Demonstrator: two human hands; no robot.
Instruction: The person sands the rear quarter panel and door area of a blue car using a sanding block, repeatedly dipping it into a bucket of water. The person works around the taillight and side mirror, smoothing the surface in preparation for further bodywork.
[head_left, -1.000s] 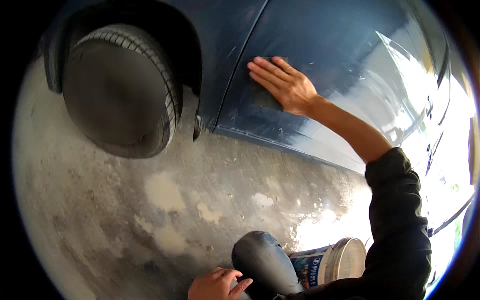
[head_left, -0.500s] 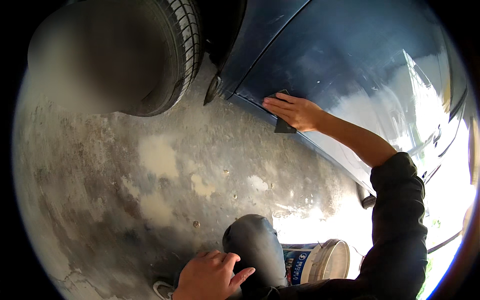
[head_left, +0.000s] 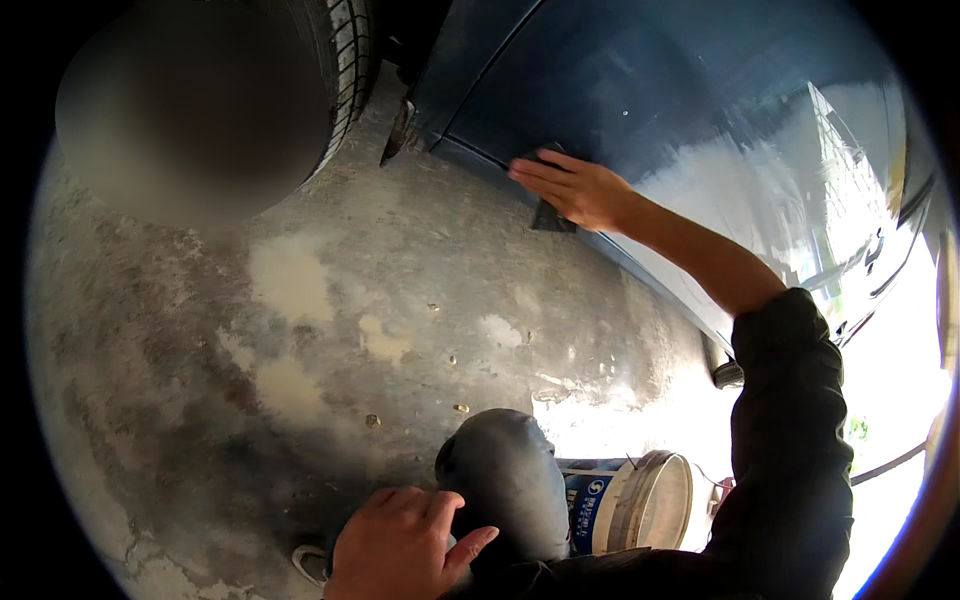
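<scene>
My right hand [head_left: 580, 192] lies flat on the lower edge of a dark blue car door [head_left: 690, 90], fingers pointing left. Under the palm is a dark grey sheet of sandpaper [head_left: 553, 218], pressed to the paintwork; one corner hangs below the door edge, and the rest is mostly covered. Low in the picture, my left hand [head_left: 400, 548] is beside my bent knee, back up, thumb spread from the fingers and nothing visible in it.
A car tyre [head_left: 349, 75] stands at the upper left, with a dark flap [head_left: 398, 132] behind it. At my right knee is a lidded plastic bucket [head_left: 640, 500] with a blue label. The concrete floor [head_left: 290, 280] is stained and patchy. Strong glare fills the right side.
The car and floor have shifted up and left in the picture as the view moved. My right hand has slid slightly along the door with the sandpaper; my left hand stays near the knee.
</scene>
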